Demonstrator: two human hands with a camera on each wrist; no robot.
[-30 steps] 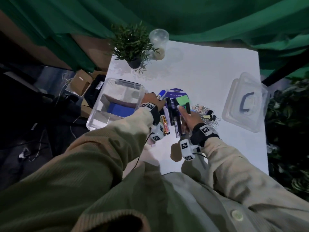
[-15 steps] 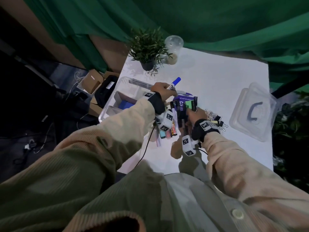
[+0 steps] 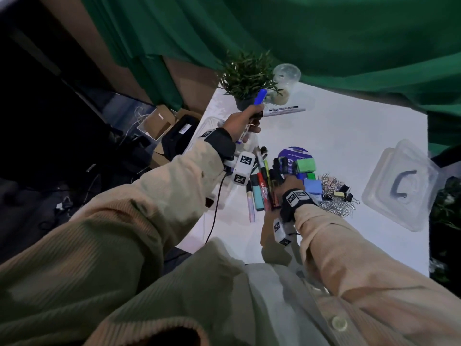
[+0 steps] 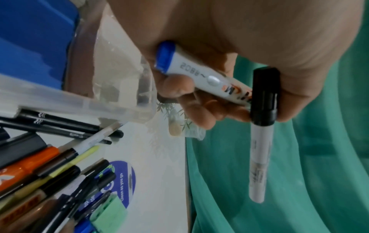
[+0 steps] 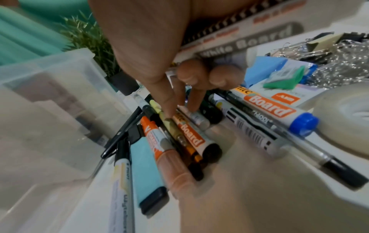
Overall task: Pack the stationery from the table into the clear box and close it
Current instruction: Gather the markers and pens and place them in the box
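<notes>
My left hand (image 3: 247, 123) is raised above the clear box (image 3: 209, 122), gripping a blue-capped marker (image 3: 259, 97) and a white marker with a black cap (image 3: 284, 110). The left wrist view shows both markers (image 4: 199, 75) (image 4: 261, 126) crossed in the curled fingers, above the box corner (image 4: 111, 102). My right hand (image 3: 289, 182) is down in the pile of markers and pens (image 3: 259, 193). Its last two fingers hold whiteboard markers (image 5: 239, 39) against the palm. Index and middle fingertips (image 5: 169, 113) touch markers lying on the table. The box lid (image 3: 399, 186) lies at the right.
A potted plant (image 3: 247, 76) and a clear cup (image 3: 285, 78) stand at the table's far edge. Sticky notes (image 3: 313, 187), a green block (image 3: 305, 164), paper and binder clips (image 3: 334, 203) and a tape roll (image 5: 347, 116) lie right of the pens. Cardboard boxes (image 3: 159, 121) sit on the floor, left.
My left hand has lifted away from the pile toward the plant, carrying the blue-capped marker, and a black-capped white marker now shows in it too. My right hand stayed in the pile.
</notes>
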